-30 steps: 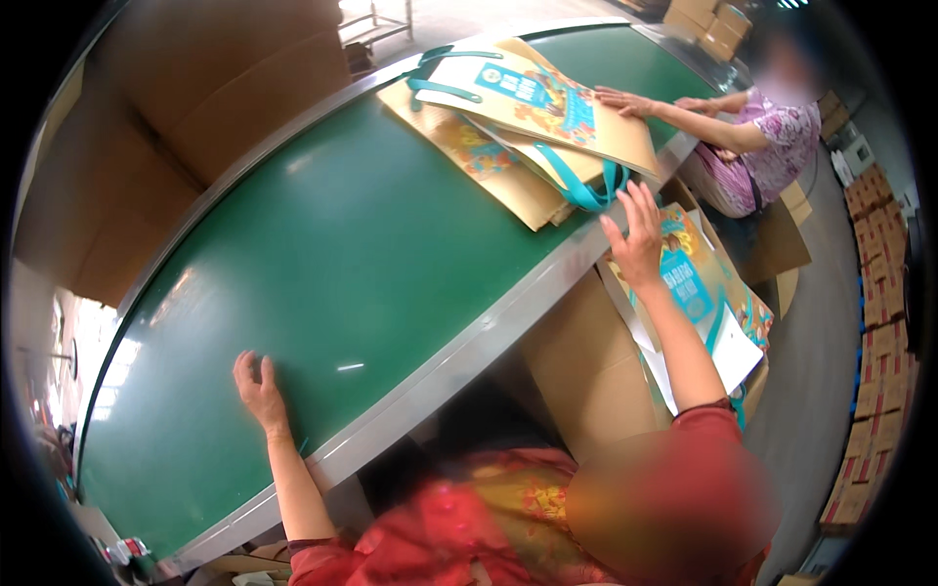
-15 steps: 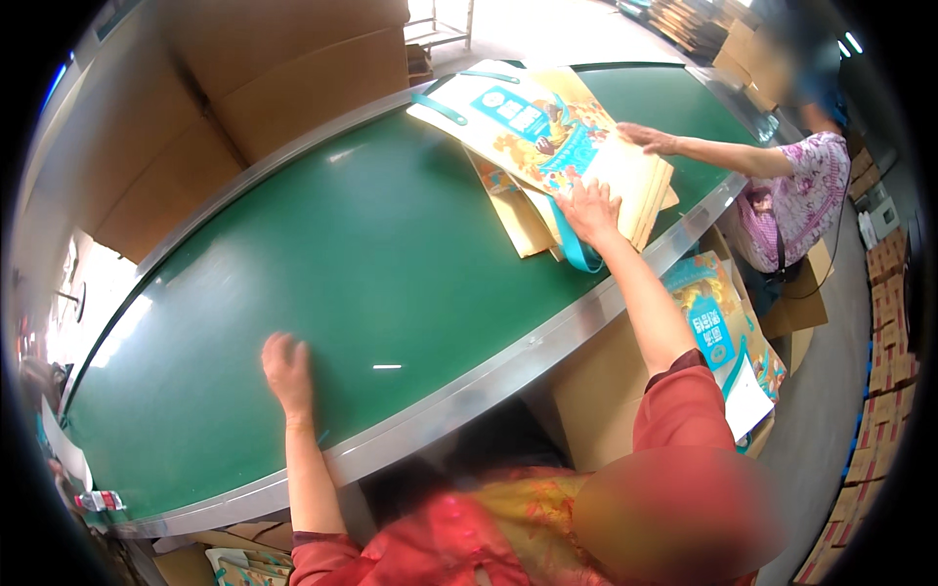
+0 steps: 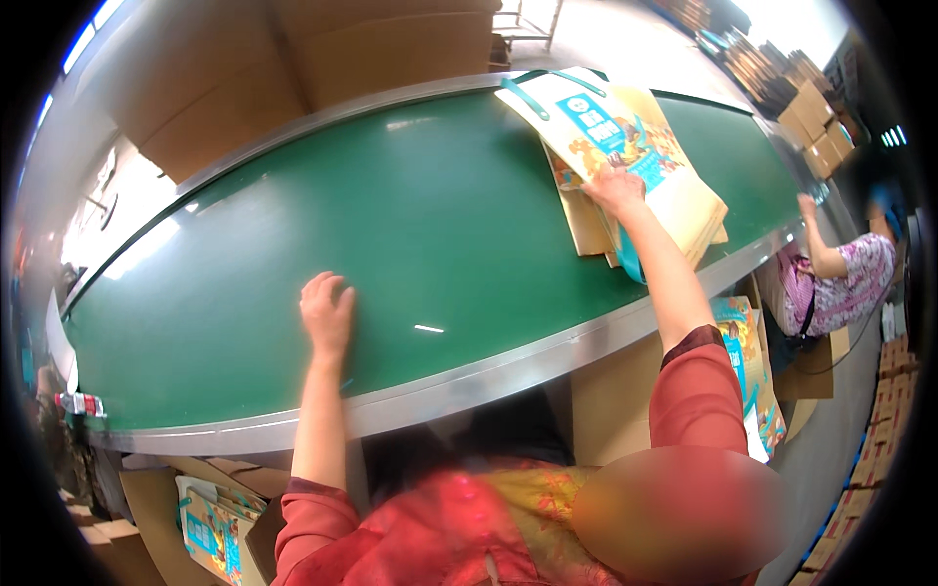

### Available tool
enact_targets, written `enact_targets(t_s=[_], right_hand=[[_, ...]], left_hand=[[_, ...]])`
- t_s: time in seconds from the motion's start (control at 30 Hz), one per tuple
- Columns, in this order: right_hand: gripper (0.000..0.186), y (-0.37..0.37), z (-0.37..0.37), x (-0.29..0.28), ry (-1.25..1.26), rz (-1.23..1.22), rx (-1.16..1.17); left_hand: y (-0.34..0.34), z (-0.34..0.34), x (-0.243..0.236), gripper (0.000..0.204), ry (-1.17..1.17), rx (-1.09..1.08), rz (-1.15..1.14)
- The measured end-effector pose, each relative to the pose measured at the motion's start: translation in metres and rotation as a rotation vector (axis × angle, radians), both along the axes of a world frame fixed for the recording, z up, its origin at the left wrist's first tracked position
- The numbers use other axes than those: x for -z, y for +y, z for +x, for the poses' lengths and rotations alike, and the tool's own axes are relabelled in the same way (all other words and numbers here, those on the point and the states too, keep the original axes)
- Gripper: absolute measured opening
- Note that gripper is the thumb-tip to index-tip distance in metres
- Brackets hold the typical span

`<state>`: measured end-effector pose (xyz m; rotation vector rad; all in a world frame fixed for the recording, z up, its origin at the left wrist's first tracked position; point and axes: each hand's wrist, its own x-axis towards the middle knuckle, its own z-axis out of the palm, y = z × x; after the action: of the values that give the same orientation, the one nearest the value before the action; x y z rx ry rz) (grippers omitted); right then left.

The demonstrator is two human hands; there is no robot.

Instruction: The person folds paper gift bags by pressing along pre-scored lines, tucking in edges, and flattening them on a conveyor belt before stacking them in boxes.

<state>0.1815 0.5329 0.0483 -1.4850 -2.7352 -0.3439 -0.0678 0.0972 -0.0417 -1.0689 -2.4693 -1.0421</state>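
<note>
At upper right, our right hand (image 3: 616, 188) meets the left edge of the piled paper bags (image 3: 653, 146); we cannot tell its grip. Left of centre, our empty left hand (image 3: 327, 311) is loosely spread over the green table (image 3: 440, 234). Apparently arranging bags, we need a firm pinch to shift 1.

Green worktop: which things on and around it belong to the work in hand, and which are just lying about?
In use, it seems:
- stack of printed bags, right hand on it
- green worktop, left hand at its surface

Probably just lying about:
- red-and-white bottle
- stacked cartons beyond
</note>
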Motion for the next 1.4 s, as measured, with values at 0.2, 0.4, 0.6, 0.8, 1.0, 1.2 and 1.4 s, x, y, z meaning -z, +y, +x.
enact_targets(t_s=[0.2, 0.4, 0.6, 0.8, 1.0, 1.2, 1.4], right_hand=[[0.049, 0.017, 0.002, -0.015, -0.038, -0.199, -0.145], [0.045, -0.001, 0.017, -0.055, 0.082, -0.345, -0.217], [0.046, -0.024, 0.01, -0.069, 0.082, -0.495, -0.069], [0.031, -0.016, 0.004, -0.023, -0.169, -0.002, -0.3], [0.029, -0.055, -0.02, -0.09, 0.135, 0.596, -0.593], [0.025, -0.226, -0.051, -0.127, 0.539, 0.498, -0.899], [0.018, -0.324, -0.071, -0.044, 0.532, 0.132, -1.091]], left_hand=[[-0.002, 0.003, -0.001, 0.022, -0.031, -0.017, 0.001], [-0.002, 0.001, 0.004, 0.022, -0.019, -0.022, 0.022], [-0.005, -0.002, 0.006, 0.022, -0.124, -0.017, 0.068], [0.001, -0.003, 0.011, 0.02, -0.107, 0.03, 0.146], [0.003, 0.002, -0.003, 0.018, -0.336, -0.003, 0.399], [0.008, 0.032, -0.031, 0.058, -1.22, 0.385, 0.598], [0.001, 0.077, -0.081, 0.076, -1.538, 0.788, 1.047]])
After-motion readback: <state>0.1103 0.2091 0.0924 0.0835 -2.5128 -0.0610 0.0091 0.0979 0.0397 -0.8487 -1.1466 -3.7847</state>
